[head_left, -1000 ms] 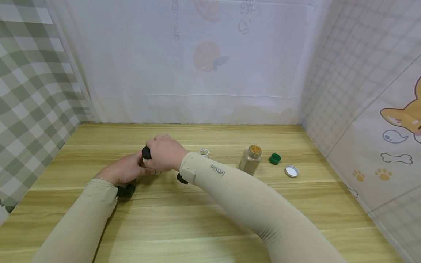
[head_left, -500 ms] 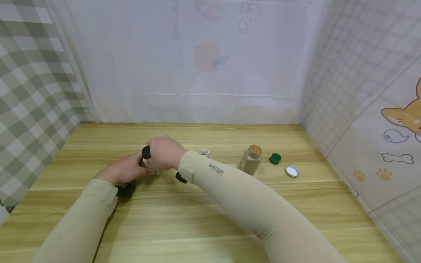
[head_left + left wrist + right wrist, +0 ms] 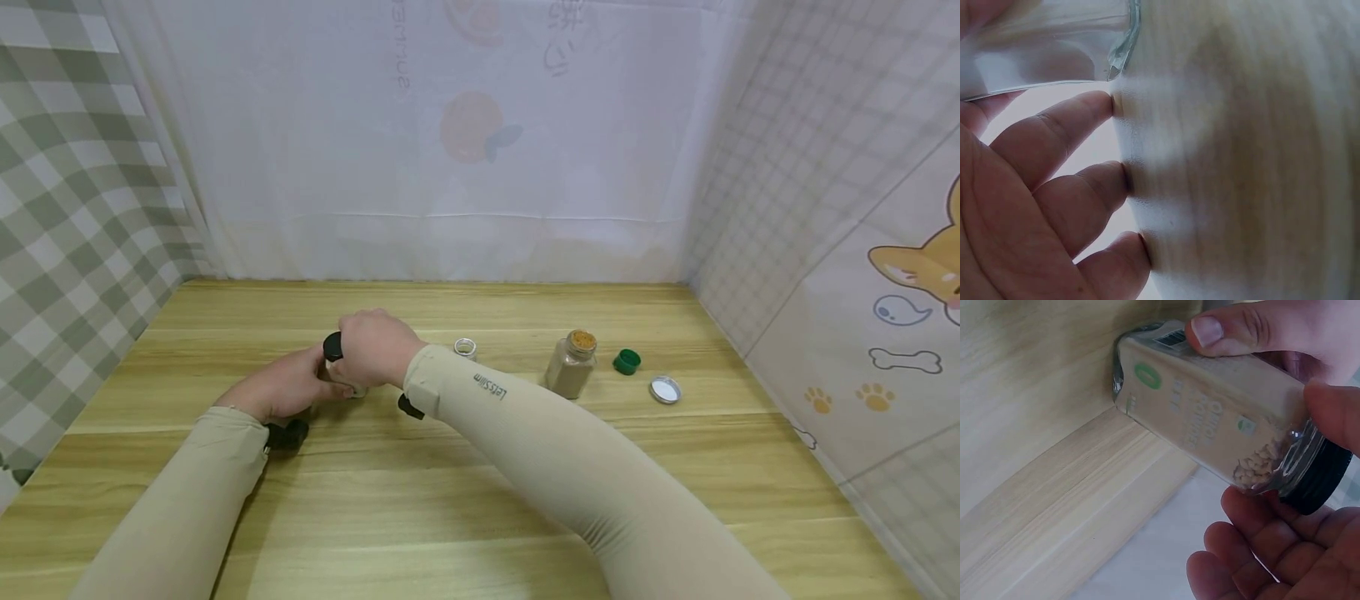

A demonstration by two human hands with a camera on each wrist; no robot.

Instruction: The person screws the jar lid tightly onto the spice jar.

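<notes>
A square glass spice jar (image 3: 1191,406) with a black lid (image 3: 1316,478) stands on the table between my two hands; pale powder with some clumps near the neck fills it. My left hand (image 3: 292,383) holds the jar body by thumb and forefinger. In the left wrist view its other fingers (image 3: 1079,194) rest their tips on the tabletop beside the glass base (image 3: 1054,56). My right hand (image 3: 378,346) reaches across to the jar's top. In the right wrist view its thumb (image 3: 1335,412) lies at the neck and its curled fingers (image 3: 1241,525) are beneath the lid.
An uncapped jar (image 3: 568,375) filled to the mouth with orange-brown powder stands right of centre. Beside it lie a green cap (image 3: 627,362) and a silver-rimmed white lid (image 3: 665,390). A small round glass mouth (image 3: 465,347) shows behind the right sleeve. Cloth walls edge the table.
My right hand and forearm have shifted very slightly to the left around the jar's top. The left hand and the other things have stayed in place.
</notes>
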